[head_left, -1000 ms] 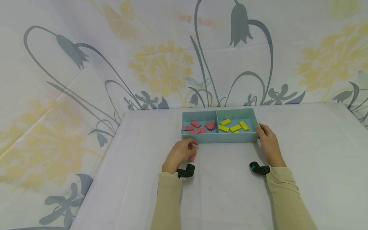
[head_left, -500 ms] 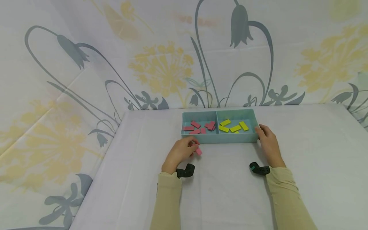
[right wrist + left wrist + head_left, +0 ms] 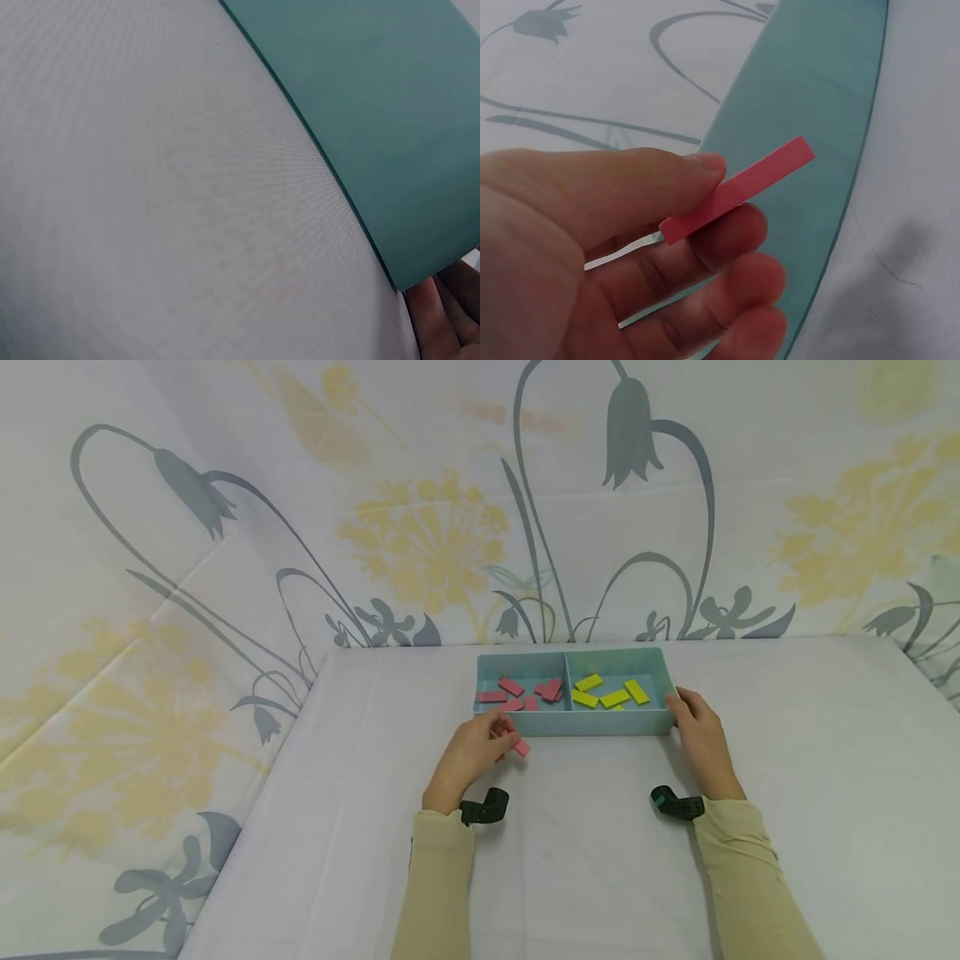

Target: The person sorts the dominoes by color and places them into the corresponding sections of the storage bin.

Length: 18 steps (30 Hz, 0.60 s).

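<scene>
Between thumb and fingertips, my left hand [image 3: 468, 758] pinches a small pink rectangular block [image 3: 742, 187]. It holds the block just in front of the left part of a pale teal two-compartment tray [image 3: 585, 723]. In the left wrist view the block tilts up to the right, with the tray's outer wall [image 3: 810, 97] behind it. My right hand [image 3: 702, 739] grips the tray's right end at the front corner; in the right wrist view only some of its fingers [image 3: 431, 319] show. Several pink blocks [image 3: 512, 687] lie in the left compartment, several yellow blocks [image 3: 637, 692] in the right.
A divider [image 3: 567, 681] splits the tray. The tray stands on a white-covered table [image 3: 585, 860], near its back edge. Behind and to the left hangs a floral-patterned cloth [image 3: 420, 527]. Each wrist wears a black camera mount [image 3: 485, 807].
The pink block has been lifted and turned in my left fingers, from pointing down at the table to slanting toward the right. My right hand stays at the tray's end.
</scene>
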Tool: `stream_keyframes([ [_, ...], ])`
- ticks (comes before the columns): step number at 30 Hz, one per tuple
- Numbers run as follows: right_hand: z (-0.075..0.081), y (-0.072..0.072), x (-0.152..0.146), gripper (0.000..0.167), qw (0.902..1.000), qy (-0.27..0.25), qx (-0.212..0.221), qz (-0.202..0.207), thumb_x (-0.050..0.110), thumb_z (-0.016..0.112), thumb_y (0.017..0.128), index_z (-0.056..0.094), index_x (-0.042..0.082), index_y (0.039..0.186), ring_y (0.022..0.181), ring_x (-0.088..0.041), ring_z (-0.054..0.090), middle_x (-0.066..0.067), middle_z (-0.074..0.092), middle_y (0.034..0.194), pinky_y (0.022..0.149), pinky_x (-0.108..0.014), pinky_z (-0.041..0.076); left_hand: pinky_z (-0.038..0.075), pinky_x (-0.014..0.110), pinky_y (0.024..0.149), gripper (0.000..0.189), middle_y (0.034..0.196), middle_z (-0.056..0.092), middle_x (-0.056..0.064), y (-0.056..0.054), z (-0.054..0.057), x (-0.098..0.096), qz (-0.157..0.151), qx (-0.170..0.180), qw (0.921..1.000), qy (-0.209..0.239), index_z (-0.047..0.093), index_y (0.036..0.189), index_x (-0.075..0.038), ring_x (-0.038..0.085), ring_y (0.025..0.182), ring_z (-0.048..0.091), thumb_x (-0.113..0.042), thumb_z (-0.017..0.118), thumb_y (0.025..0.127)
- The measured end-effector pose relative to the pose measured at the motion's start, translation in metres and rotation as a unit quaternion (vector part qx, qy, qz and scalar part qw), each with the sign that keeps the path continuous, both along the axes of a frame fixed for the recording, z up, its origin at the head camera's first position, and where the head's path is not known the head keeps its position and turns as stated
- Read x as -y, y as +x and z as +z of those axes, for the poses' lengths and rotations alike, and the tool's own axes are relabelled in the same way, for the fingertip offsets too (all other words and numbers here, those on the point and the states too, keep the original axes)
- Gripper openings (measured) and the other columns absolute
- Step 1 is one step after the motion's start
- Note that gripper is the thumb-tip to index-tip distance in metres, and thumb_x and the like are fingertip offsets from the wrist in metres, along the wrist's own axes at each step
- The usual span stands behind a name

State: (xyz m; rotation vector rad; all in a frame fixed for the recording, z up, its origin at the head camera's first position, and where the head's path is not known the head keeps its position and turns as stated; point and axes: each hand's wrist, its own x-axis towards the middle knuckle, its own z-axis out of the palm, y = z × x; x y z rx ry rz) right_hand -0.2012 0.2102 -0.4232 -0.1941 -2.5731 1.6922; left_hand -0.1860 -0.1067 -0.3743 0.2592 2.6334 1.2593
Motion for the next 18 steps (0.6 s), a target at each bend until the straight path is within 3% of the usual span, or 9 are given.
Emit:
stream_keyframes([
  [10, -0.0026, 0.0002, -0.0011, 0.071, 1.0000, 0.002, -0.007, 0.002, 0.055, 0.029, 0.090, 0.026, 0.004, 0.139, 0.116, -0.035, 0.039, -0.018, 0.033, 0.137, 0.092, -0.050, 0.033, 0.044, 0.029, 0.059, 0.008, 0.088, 0.061, -0.002, 0.0019, 0.0023, 0.0003, 0.025, -0.031, 0.9988, 0.029, 0.058, 0.095, -0.023, 0.012, 0.071, 0.057, -0.025, 0.055, 0.088],
  [18, -0.0013, 0.0004, -0.0017, 0.073, 1.0000, -0.001, -0.007, 0.004, 0.057, 0.029, 0.089, 0.026, 0.005, 0.140, 0.116, -0.035, 0.039, -0.017, 0.033, 0.138, 0.092, -0.050, 0.032, 0.045, 0.029, 0.057, 0.011, 0.089, 0.060, -0.007, -0.0012, -0.0020, -0.0001, 0.045, -0.051, 0.9966, 0.045, 0.060, 0.098, -0.024, 0.011, 0.070, 0.055, -0.026, 0.055, 0.088],
])
